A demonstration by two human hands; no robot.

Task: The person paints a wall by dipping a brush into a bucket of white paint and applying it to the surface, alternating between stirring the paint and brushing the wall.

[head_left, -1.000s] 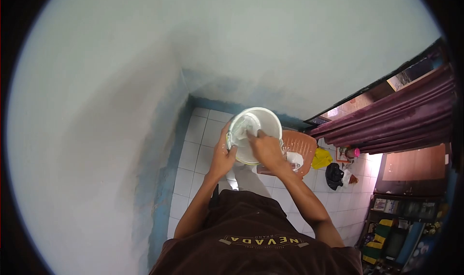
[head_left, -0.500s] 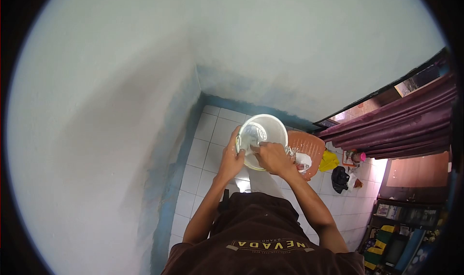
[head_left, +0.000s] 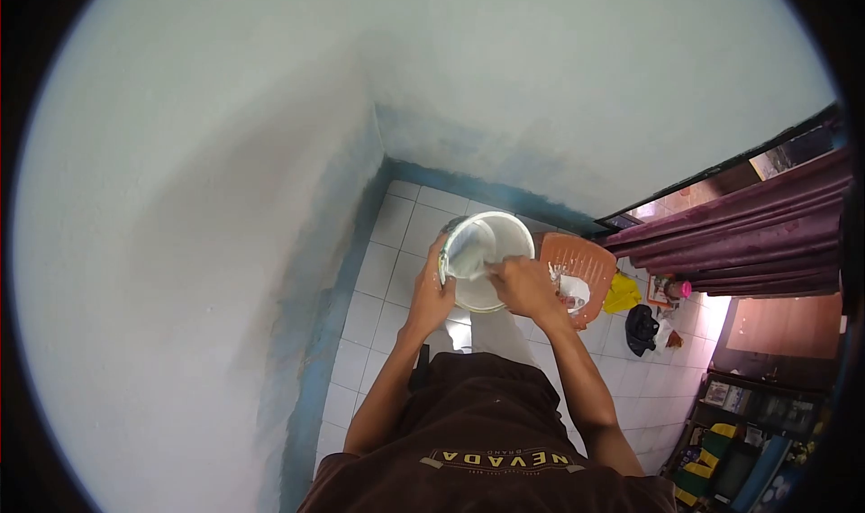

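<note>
A white bucket (head_left: 515, 238) is held up in front of my body, tilted so that its inside shows. My left hand (head_left: 432, 292) grips its left rim, the thumb on the near side and the fingers around the outer wall. Over the right part of the opening, my right hand (head_left: 525, 288) is closed, with its fingertips pointing into the bucket. Something whitish shows by those fingertips, but I cannot make out what they hold. Whitish wet-looking smears cover the bucket's inner left wall.
An orange plastic chair (head_left: 577, 250) stands just right of the bucket, with a white container (head_left: 574, 290) on it. Beyond lie a yellow bag (head_left: 622, 292) and a black plastic bag (head_left: 641, 329). Walls with a blue lower band (head_left: 478, 187) meet ahead. A purple curtain (head_left: 739, 234) hangs right.
My right hand has shifted a little to the right inside the bucket's opening. My left hand keeps its grip on the rim. The view has turned slightly.
</note>
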